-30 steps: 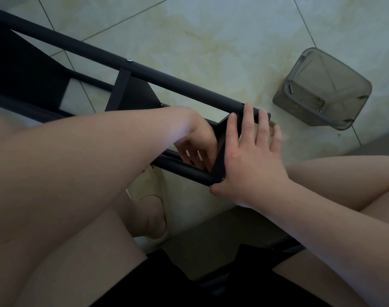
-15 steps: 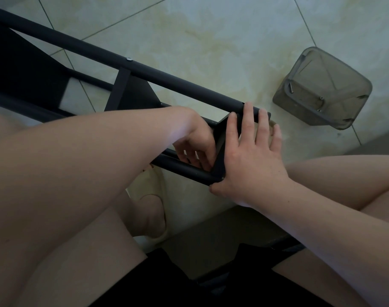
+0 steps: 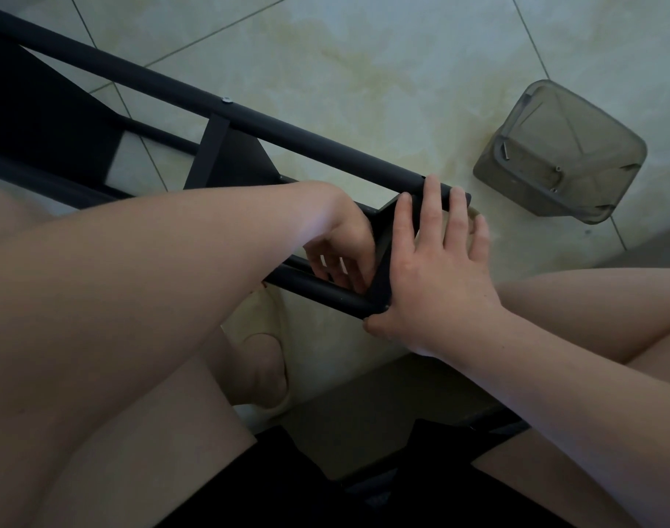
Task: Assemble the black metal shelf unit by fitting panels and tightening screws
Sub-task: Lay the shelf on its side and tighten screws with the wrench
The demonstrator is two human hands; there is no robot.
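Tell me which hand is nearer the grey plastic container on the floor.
Right. The right hand lies flat on the end of the black shelf frame, pointing toward the grey container. The left hand is farther left, reaching between the frame's tubes.

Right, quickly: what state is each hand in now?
Left hand: fingers curled inside the shelf frame; grip cannot be told.
Right hand: open, flat against its end.

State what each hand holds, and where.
Right hand presses flat on the shelf's end panel; left hand curls behind it, any hold hidden.
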